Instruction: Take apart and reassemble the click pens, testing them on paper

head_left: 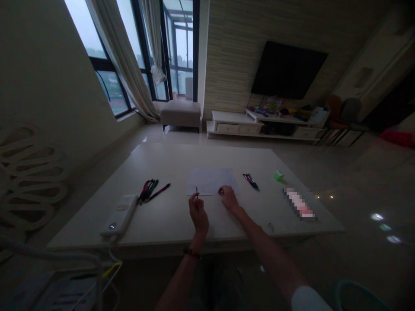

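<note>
My left hand is closed around a thin dark pen held upright, just below the near left corner of a white sheet of paper on the white table. My right hand rests with curled fingers on the sheet's near edge. To the left of the paper several pens lie in a loose bunch. Two more pens lie to its right.
A small green eraser-like block lies at the right. A white power strip sits near the table's left front edge with cables hanging. Beyond the table are an ottoman, a low TV cabinet and a wall-mounted TV.
</note>
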A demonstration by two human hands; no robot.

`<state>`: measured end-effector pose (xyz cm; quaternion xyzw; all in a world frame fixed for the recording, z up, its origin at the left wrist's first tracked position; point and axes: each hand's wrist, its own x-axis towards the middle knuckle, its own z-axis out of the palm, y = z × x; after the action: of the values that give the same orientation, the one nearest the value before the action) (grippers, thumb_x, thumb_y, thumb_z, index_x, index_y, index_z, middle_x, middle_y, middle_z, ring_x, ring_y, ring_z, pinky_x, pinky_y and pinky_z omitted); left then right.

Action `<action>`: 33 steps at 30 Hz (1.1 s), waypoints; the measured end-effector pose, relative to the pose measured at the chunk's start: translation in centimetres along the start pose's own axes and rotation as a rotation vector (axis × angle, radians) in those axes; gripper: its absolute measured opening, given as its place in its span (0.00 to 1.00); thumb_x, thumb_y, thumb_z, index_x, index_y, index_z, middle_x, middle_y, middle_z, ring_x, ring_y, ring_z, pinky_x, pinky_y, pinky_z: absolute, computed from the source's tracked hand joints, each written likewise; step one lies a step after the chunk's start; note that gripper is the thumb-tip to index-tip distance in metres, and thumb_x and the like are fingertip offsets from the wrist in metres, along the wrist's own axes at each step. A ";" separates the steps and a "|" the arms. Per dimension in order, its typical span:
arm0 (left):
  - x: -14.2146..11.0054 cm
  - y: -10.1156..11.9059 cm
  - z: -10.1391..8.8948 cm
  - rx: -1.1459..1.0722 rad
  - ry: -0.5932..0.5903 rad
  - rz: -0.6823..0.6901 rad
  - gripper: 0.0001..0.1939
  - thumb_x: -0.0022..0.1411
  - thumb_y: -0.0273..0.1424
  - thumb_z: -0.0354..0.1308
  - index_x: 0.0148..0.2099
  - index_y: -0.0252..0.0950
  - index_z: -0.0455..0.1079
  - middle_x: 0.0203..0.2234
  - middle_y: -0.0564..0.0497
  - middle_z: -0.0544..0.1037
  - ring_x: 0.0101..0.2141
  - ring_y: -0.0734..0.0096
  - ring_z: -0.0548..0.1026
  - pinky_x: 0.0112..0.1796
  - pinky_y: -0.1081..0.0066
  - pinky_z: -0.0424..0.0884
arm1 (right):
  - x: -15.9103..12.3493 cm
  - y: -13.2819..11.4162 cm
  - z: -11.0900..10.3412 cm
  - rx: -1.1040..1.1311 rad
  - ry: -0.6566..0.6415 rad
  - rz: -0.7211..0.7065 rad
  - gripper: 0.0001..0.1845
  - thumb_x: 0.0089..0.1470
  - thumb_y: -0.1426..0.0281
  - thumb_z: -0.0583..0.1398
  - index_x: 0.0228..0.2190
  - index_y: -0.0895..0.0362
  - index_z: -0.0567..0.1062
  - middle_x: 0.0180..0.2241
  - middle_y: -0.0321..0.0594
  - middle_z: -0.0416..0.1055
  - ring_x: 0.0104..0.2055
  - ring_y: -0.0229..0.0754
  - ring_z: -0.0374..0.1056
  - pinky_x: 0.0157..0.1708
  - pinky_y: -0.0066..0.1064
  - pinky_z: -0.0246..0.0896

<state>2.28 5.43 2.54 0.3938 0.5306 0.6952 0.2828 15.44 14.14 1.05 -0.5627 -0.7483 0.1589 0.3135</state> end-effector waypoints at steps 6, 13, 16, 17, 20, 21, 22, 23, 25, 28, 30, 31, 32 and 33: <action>-0.9 2.1 0.5 -0.034 0.045 0.016 0.17 0.62 0.43 0.44 0.43 0.37 0.61 0.20 0.58 0.55 0.21 0.78 0.55 0.24 0.77 0.55 | -2.5 -4.4 -3.1 0.682 0.151 0.061 0.11 0.51 0.66 0.56 0.35 0.59 0.73 0.25 0.38 0.71 0.29 0.37 0.66 0.31 0.29 0.59; -2.4 4.0 0.3 0.049 -0.117 0.042 0.17 0.62 0.44 0.43 0.36 0.36 0.63 0.19 0.58 0.58 0.21 0.78 0.57 0.23 0.76 0.55 | -4.5 -9.3 -7.5 1.137 0.118 0.030 0.11 0.49 0.63 0.59 0.34 0.56 0.69 0.25 0.34 0.70 0.26 0.34 0.63 0.28 0.28 0.58; -3.1 4.8 0.0 0.134 -0.207 0.090 0.17 0.61 0.43 0.44 0.34 0.36 0.64 0.19 0.57 0.60 0.21 0.78 0.58 0.23 0.76 0.55 | -5.2 -10.1 -8.5 1.139 0.147 0.010 0.14 0.50 0.63 0.59 0.39 0.55 0.69 0.23 0.32 0.67 0.24 0.33 0.61 0.28 0.28 0.58; -3.3 5.2 -0.1 0.157 -0.226 0.105 0.16 0.62 0.43 0.43 0.34 0.36 0.65 0.20 0.56 0.61 0.21 0.77 0.59 0.24 0.76 0.55 | -5.4 -10.3 -8.9 1.126 0.157 0.004 0.14 0.50 0.63 0.59 0.38 0.55 0.70 0.23 0.32 0.67 0.25 0.33 0.61 0.28 0.28 0.58; -4.0 6.2 -0.3 0.202 -0.271 0.141 0.15 0.62 0.41 0.43 0.35 0.36 0.65 0.21 0.55 0.64 0.23 0.77 0.61 0.25 0.76 0.56 | -6.2 -11.0 -9.8 1.110 0.186 -0.022 0.10 0.49 0.64 0.59 0.33 0.56 0.71 0.25 0.35 0.69 0.28 0.35 0.64 0.31 0.29 0.60; -4.2 6.5 -0.3 0.208 -0.289 0.151 0.15 0.62 0.41 0.43 0.35 0.37 0.65 0.21 0.55 0.64 0.23 0.77 0.61 0.25 0.76 0.56 | -6.5 -11.3 -10.2 1.105 0.193 -0.034 0.09 0.49 0.64 0.60 0.32 0.56 0.71 0.27 0.36 0.70 0.30 0.36 0.65 0.32 0.30 0.61; -4.4 6.8 -0.3 0.210 -0.303 0.159 0.15 0.62 0.40 0.44 0.35 0.37 0.65 0.21 0.55 0.65 0.23 0.77 0.61 0.25 0.76 0.57 | -6.7 -11.6 -10.5 1.095 0.202 -0.049 0.09 0.48 0.64 0.60 0.31 0.56 0.70 0.29 0.38 0.71 0.32 0.37 0.66 0.34 0.30 0.61; -4.5 7.0 -0.3 0.210 -0.313 0.164 0.15 0.62 0.40 0.44 0.35 0.37 0.65 0.21 0.55 0.65 0.23 0.77 0.62 0.25 0.76 0.57 | -6.9 -11.9 -10.9 1.079 0.212 -0.062 0.08 0.48 0.64 0.60 0.30 0.56 0.71 0.32 0.39 0.71 0.34 0.37 0.66 0.35 0.30 0.61; -4.8 7.4 -0.2 0.209 -0.321 0.165 0.15 0.62 0.40 0.44 0.35 0.37 0.65 0.21 0.55 0.66 0.23 0.77 0.62 0.25 0.76 0.57 | -7.1 -12.3 -11.4 1.047 0.239 -0.071 0.08 0.47 0.64 0.61 0.29 0.56 0.71 0.34 0.39 0.71 0.36 0.38 0.66 0.36 0.30 0.62; -5.0 7.6 -0.2 0.211 -0.333 0.167 0.15 0.62 0.40 0.44 0.35 0.36 0.65 0.21 0.55 0.66 0.23 0.77 0.62 0.25 0.76 0.57 | -7.2 -12.6 -11.9 1.036 0.241 -0.053 0.08 0.46 0.65 0.62 0.29 0.56 0.72 0.31 0.38 0.72 0.34 0.38 0.67 0.35 0.30 0.63; -5.0 7.7 -0.1 0.214 -0.349 0.178 0.14 0.62 0.40 0.44 0.35 0.36 0.65 0.21 0.56 0.65 0.23 0.77 0.62 0.25 0.76 0.57 | -7.2 -12.6 -12.1 1.036 0.211 -0.038 0.08 0.46 0.65 0.62 0.29 0.56 0.73 0.29 0.37 0.72 0.33 0.37 0.67 0.35 0.30 0.63; -5.1 7.7 -0.2 0.216 -0.354 0.184 0.14 0.62 0.40 0.44 0.35 0.36 0.65 0.21 0.56 0.65 0.23 0.77 0.62 0.25 0.76 0.57 | -7.3 -12.6 -12.1 1.035 0.197 -0.035 0.08 0.46 0.65 0.62 0.29 0.56 0.73 0.29 0.37 0.73 0.33 0.37 0.67 0.35 0.30 0.63; -5.1 7.8 -0.2 0.217 -0.357 0.191 0.14 0.62 0.40 0.44 0.35 0.36 0.65 0.21 0.56 0.65 0.23 0.77 0.62 0.26 0.76 0.58 | -7.3 -12.6 -12.1 1.034 0.187 -0.033 0.08 0.46 0.65 0.62 0.29 0.56 0.73 0.29 0.37 0.73 0.33 0.38 0.68 0.35 0.30 0.63; -5.1 7.8 -0.2 0.217 -0.359 0.197 0.14 0.62 0.39 0.44 0.35 0.36 0.65 0.22 0.55 0.66 0.23 0.77 0.62 0.26 0.76 0.58 | -7.3 -12.5 -12.1 1.033 0.183 -0.030 0.08 0.46 0.65 0.62 0.29 0.56 0.73 0.29 0.37 0.73 0.33 0.38 0.68 0.35 0.30 0.63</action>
<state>5.01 -0.91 8.74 0.5894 0.5024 0.5770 0.2594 15.24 1.90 15.41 -0.3353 -0.5499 0.4530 0.6164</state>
